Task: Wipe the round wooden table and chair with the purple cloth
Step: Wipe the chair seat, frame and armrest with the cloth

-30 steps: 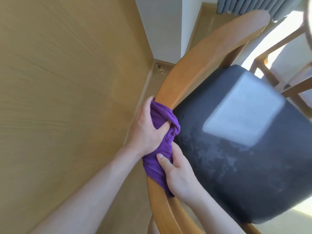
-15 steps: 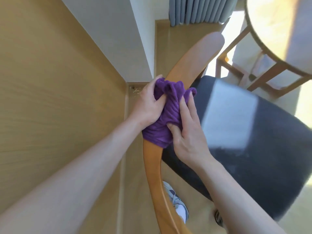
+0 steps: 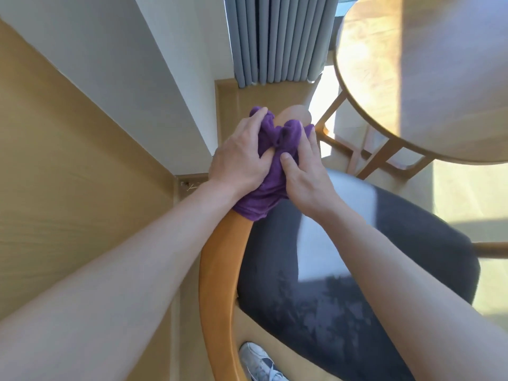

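The purple cloth (image 3: 272, 160) is bunched around the chair's curved wooden back rail (image 3: 220, 276), close to the rail's rounded far end (image 3: 295, 114). My left hand (image 3: 239, 158) grips the cloth from the left side of the rail. My right hand (image 3: 305, 171) presses and holds it from the right. The chair's dark grey padded seat (image 3: 371, 257) lies below and to the right. The round wooden table (image 3: 428, 72) fills the upper right, partly sunlit.
A wood-panelled wall (image 3: 68, 174) stands close on the left, with a white wall (image 3: 137, 64) and grey curtain (image 3: 280, 37) beyond. The table's wooden legs (image 3: 376, 158) stand just past the chair. A white shoe (image 3: 258, 361) shows under the rail.
Both hands have slid the cloth along the back rail away from me, from its middle to near its far end. The view has tilted up, so the table shows.
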